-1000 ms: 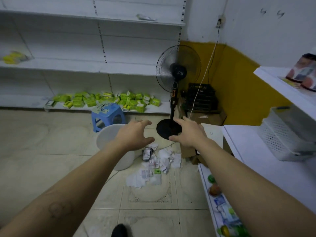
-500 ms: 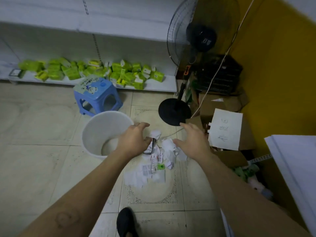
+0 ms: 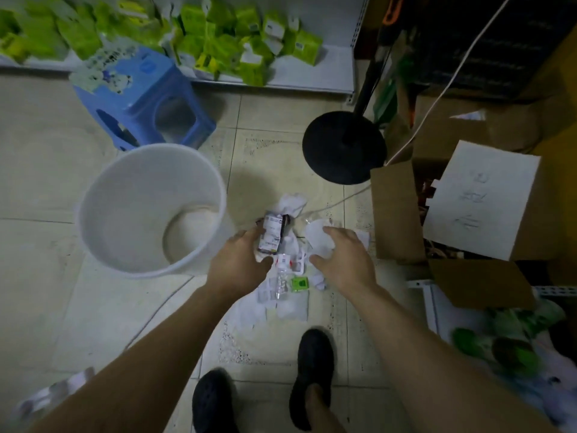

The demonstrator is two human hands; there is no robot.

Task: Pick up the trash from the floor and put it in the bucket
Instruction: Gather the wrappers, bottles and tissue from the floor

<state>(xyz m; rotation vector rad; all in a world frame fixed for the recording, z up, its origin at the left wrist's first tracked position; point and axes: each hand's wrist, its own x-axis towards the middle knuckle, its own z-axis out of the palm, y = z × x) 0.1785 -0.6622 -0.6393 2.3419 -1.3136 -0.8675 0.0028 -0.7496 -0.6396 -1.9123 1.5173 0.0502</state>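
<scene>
A pile of trash (image 3: 288, 295) lies on the tiled floor: crumpled white papers, a small green packet (image 3: 299, 284) and a white-and-dark carton (image 3: 272, 233). The white bucket (image 3: 93, 195) stands just left of the pile, and nothing shows inside it. My left hand (image 3: 239, 267) is down at the pile with fingers apart, fingertips at the carton's left edge and thumb just below it. My right hand (image 3: 345, 260) hovers spread over a white paper (image 3: 317, 240) on the pile's right side. Neither hand has lifted anything.
A blue stool (image 3: 140, 98) stands behind the bucket. The fan's black base (image 3: 343, 148) and its white cord (image 3: 437, 95) are beyond the pile. An open cardboard box (image 3: 395, 214) crowds the right side. My feet in black shoes (image 3: 315, 370) stand close below. Green packets (image 3: 218, 35) fill the low shelf.
I have bent down and the view has tilted toward the floor. Both hands dropped from above the bucket and fan base to the trash pile, the left one reaching the carton.
</scene>
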